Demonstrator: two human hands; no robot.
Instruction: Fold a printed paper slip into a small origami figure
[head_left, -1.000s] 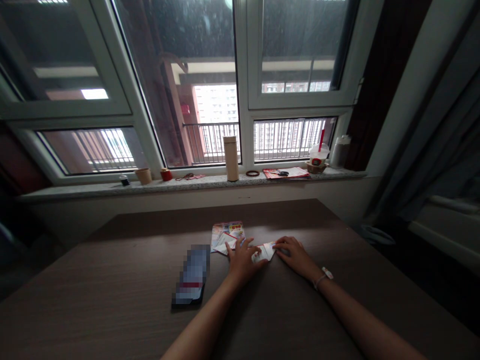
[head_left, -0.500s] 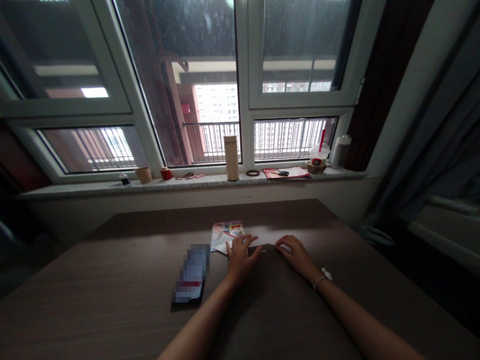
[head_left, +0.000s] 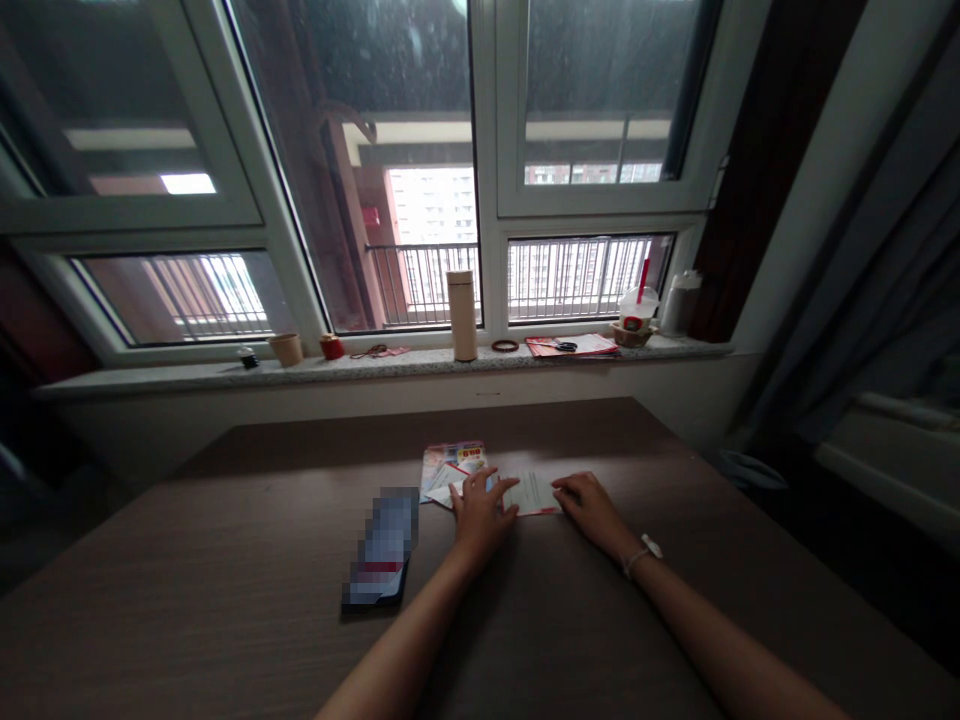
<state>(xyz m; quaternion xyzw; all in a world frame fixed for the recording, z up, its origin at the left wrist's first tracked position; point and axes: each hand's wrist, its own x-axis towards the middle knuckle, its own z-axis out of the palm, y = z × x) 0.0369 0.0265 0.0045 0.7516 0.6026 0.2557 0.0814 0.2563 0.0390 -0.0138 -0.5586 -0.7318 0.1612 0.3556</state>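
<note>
One wide brown wood-grain table [head_left: 247,560]; bare left hand [head_left: 480,512] and bare right hand [head_left: 592,502] on it, apart.
Black slab phone [head_left: 386,545], screen blurred out, left of left hand; colourful printed paper leaflet [head_left: 451,456] just beyond that hand; small pale rectangular printed paper sheet [head_left: 535,493] between both hands; folded white paper piece [head_left: 442,492] partly over leaflet. Left fingers spread at sheet's left end, right fingers bunched at its right edge; firmness of hold: cannot tell. Step, as judged: positioning sheet by its ends. Next move probably calls for left steadying, right fingertips squaring an edge.
</note>
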